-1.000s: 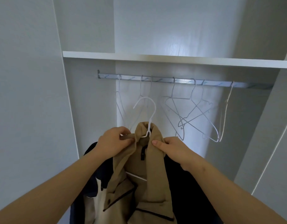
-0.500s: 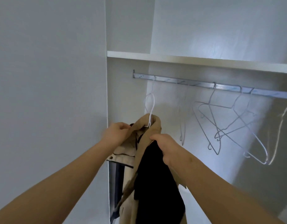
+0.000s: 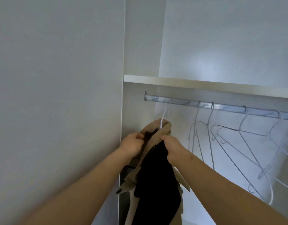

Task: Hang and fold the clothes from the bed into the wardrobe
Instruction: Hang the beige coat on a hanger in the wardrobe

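Head view: the tan jacket [image 3: 164, 129], black on its inner side, hangs from a white hanger [image 3: 163, 116] at the far left end of the wardrobe rail [image 3: 224, 107], close beside the side panel [image 3: 133, 111].
Left hand [image 3: 131, 144]: the fingers are curled and pinch the collar cloth, left of the hanger neck.
Right hand [image 3: 174, 147]: the fingers are curled round the tan cloth at the other shoulder; the thumb I cannot see.
Hook: it reaches up to the rail, but I cannot tell if it sits fully over it.
First risk: if both hands let go before the hook is seated, I think the hanger slips off and the jacket drops down inside the wardrobe.
Second risk: the cloth looks bunched at the neck, so a pull on one side only may slide a shoulder off the thin wire.
Around: empty wire hangers [image 3: 240, 132] hang on the same rail to the right, some tilted and crossed; a shelf [image 3: 205, 86] lies just above the rail.
In the way: the shelf leaves little room to lift the hook, and the nearest empty hanger could tangle with the jacket if it swings right.
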A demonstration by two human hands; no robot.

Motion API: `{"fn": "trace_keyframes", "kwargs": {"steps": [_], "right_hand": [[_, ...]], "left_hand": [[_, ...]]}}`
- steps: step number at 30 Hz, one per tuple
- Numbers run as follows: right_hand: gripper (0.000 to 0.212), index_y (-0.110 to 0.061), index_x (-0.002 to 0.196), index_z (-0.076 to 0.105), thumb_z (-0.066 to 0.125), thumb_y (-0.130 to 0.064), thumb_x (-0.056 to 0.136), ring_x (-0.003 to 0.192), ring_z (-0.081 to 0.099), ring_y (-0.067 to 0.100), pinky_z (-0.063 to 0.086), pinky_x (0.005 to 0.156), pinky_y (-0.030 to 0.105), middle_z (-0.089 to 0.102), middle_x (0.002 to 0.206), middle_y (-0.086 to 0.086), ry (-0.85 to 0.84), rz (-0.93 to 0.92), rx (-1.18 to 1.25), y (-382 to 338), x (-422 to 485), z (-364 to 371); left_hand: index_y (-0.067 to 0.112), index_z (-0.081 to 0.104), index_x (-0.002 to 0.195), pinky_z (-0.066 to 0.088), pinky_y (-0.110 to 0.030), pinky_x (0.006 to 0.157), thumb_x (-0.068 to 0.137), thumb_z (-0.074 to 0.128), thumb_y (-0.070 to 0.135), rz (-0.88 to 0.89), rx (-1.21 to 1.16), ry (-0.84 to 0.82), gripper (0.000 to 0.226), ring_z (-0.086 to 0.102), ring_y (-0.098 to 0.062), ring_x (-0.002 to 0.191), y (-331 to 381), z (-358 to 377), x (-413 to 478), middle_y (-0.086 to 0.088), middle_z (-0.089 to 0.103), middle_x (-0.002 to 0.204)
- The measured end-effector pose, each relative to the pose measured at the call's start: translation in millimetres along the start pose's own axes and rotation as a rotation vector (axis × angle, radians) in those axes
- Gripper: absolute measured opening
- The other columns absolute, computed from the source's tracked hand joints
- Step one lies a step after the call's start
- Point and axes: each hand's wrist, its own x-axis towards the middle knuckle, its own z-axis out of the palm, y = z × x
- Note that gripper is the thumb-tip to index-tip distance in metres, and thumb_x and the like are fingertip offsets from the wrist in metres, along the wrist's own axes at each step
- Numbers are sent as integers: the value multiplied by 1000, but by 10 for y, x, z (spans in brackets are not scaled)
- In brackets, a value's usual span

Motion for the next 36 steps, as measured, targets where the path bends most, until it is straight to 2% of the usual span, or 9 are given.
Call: {"fn": "trace_keyframes", "kwargs": {"steps": [4, 9, 12, 18, 22, 25, 29, 34, 36], "right_hand": [[36, 1, 123, 52, 49, -14, 90, 90, 59, 32, 48, 67, 32, 61, 102, 20, 36, -37, 68, -189, 208, 175], [42, 0, 121, 53, 42, -6, 82, 97, 54, 34, 47, 79, 38, 56, 106, 19, 58, -95, 99, -444, 407, 314], [36, -1, 115, 54, 40, -4, 82, 91, 54, 33, 47, 75, 38, 57, 98, 17, 69, -90, 69, -560, 534, 346], [27, 4, 116, 52, 40, 3, 91, 77, 54, 29, 47, 73, 37, 54, 84, 15, 35, -84, 81, -564, 847, 434], [32, 11, 125, 46, 40, 5, 94, 114, 51, 40, 44, 93, 41, 54, 120, 25, 32, -32, -50, -472, 1076, 440], [33, 13, 127, 44, 40, 7, 94, 120, 48, 40, 40, 101, 44, 48, 131, 28, 31, 10, -203, -393, 1207, 417], [41, 6, 134, 39, 38, 7, 94, 84, 56, 24, 44, 92, 34, 54, 95, 12, -98, 1, -160, -361, 1269, 404], [37, 5, 131, 45, 40, -3, 96, 59, 46, 19, 45, 57, 28, 48, 71, 9, -127, 6, -13, -153, 1289, 271], [27, -1, 118, 56, 41, -3, 96, 55, 44, 18, 46, 61, 30, 50, 69, 8, -79, 28, -11, -64, 1283, 160]], "left_hand": [[11, 51, 121, 46, -38, 88, 89, 42, 5, -52, -265, 6, 34, 57, -32, 103, 33, 107, 362, -19, 59, 116], [14, 45, 124, 47, -44, 94, 91, 34, 1, -212, -652, 102, 37, 55, -33, 105, 38, 247, 590, -16, 55, 120], [12, 50, 124, 44, -46, 99, 91, 30, 0, -273, -741, 155, 40, 52, -35, 111, 41, 226, 748, -16, 53, 125], [14, 50, 129, 44, -40, 99, 93, 33, 2, -217, -679, 158, 42, 51, -32, 114, 40, 181, 922, -13, 52, 128], [14, 52, 125, 44, -38, 98, 91, 36, 0, -178, -577, 183, 40, 52, -30, 112, -30, 229, 965, -13, 53, 126], [12, 47, 130, 42, -34, 99, 92, 40, 1, -177, -504, 137, 40, 51, -26, 111, -114, 246, 996, -11, 51, 128], [8, 44, 130, 43, -25, 77, 90, 53, 5, -155, -430, 10, 42, 52, -23, 98, -158, 279, 967, -14, 54, 117], [16, 57, 110, 41, -10, 58, 85, 55, -4, -110, -384, -22, 32, 51, -8, 81, -290, 324, 1011, 1, 53, 96], [17, 63, 98, 42, -12, 59, 85, 52, -5, -82, -254, -24, 28, 51, -7, 73, -346, 400, 1040, 4, 55, 87]]}}
